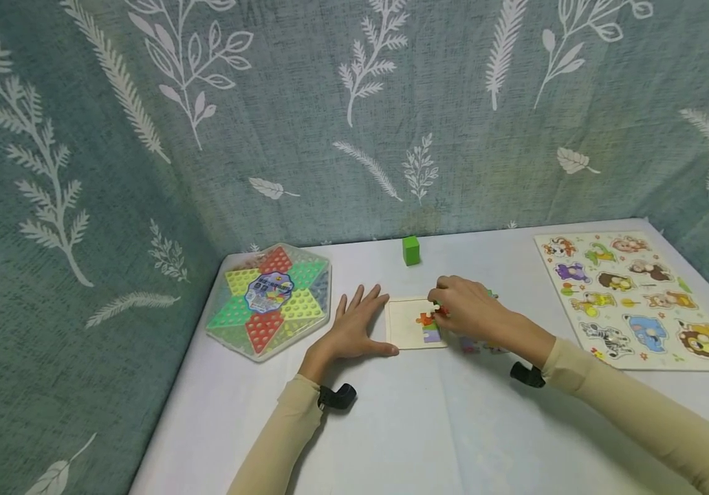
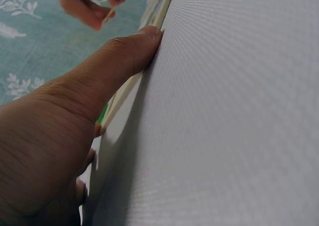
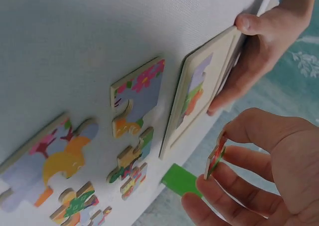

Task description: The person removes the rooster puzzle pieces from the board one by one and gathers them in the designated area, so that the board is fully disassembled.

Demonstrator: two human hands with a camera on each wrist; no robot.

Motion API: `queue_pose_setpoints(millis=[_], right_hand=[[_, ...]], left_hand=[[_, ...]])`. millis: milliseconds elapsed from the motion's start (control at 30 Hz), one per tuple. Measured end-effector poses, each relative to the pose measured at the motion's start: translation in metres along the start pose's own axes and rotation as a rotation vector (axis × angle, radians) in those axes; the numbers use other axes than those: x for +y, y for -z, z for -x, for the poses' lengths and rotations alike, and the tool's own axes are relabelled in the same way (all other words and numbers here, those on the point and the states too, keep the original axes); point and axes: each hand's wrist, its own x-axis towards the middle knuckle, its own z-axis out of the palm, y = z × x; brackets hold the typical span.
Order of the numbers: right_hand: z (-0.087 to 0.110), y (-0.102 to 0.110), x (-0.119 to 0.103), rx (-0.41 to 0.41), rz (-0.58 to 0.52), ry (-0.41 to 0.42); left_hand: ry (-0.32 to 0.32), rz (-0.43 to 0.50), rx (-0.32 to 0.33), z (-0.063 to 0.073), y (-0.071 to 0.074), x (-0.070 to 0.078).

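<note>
A small wooden puzzle tray (image 1: 404,324) lies on the white table, with a joined orange, green and purple puzzle section (image 1: 431,335) at its right side. My left hand (image 1: 352,328) is spread at the tray's left edge, its thumb touching the rim in the left wrist view. Above the tray's right side, my right hand (image 1: 472,309) pinches a thin puzzle piece (image 3: 215,156) with red and green on it, between thumb and fingers. Several loose puzzle pieces (image 3: 142,89) lie right of the tray, partly hidden by the right hand in the head view.
A green block (image 1: 412,251) stands behind the tray. At the left is a hexagonal Chinese checkers board (image 1: 269,302). A large animal peg puzzle board (image 1: 629,299) lies at the right. Patterned cloth (image 1: 304,137) hangs along the table's back and left.
</note>
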Motion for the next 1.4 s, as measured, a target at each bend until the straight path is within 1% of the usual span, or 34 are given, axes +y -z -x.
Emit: queue_pose_setpoints(millis=[133,233,500,633,833,1033,1200,1400], right_hand=[[0.006,0.004,0.001,0.03,0.012,0.012],[0.009,0.006,0.002,0.025,0.016,0.012],[0.012,0.014,0.004,-0.022,0.024,0.007],[0.014,0.018,0.006,-0.021,0.024,0.003],[0.023,0.02,0.011,-0.021,0.019,-0.002],[0.028,0.026,0.015,0.004,0.037,0.01],[0.034,0.034,0.017,-0.001,0.038,-0.012],[0.048,0.041,0.024,-0.021,0.033,-0.059]], left_hand=[[-0.008,0.005,0.006,-0.002,0.0,0.0],[-0.008,0.006,0.007,-0.003,-0.001,-0.001],[0.002,-0.012,0.007,-0.001,0.002,-0.003],[0.003,-0.012,0.011,-0.002,0.001,-0.004],[-0.001,-0.005,0.002,-0.002,-0.002,-0.005],[-0.003,0.0,0.002,-0.003,0.0,-0.005],[-0.012,0.011,0.01,-0.003,0.001,-0.003],[-0.01,0.002,0.011,-0.003,-0.001,-0.003]])
